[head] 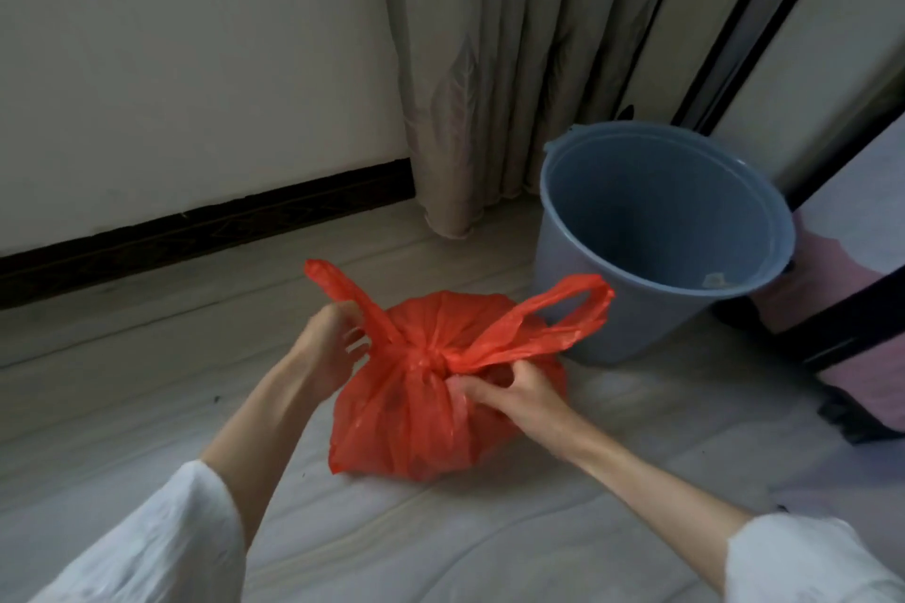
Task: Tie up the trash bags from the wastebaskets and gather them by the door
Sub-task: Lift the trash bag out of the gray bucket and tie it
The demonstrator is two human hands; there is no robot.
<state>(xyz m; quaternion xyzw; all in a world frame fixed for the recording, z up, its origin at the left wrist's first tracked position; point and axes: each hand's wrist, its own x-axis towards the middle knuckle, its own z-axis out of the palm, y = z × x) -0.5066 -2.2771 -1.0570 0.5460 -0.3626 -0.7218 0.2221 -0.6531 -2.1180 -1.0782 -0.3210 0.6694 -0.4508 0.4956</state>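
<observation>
Gripping the upright red bag's [416, 411] sideways-splayed handles, both hands' [328, 348] [514, 387] fingers curl shut.

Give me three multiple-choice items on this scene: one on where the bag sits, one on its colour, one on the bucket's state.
1. The bag sits:
A. in the bucket
B. on the floor
C. on a chair

2. The bag is:
A. black
B. white
C. red

3. The blue bucket is:
A. upright, unlined
B. tipped over
C. lidded

Key:
1 B: it rests on the floor beside the bucket.
2 C: red plastic.
3 A: its open mouth shows a bare blue inside.
</observation>
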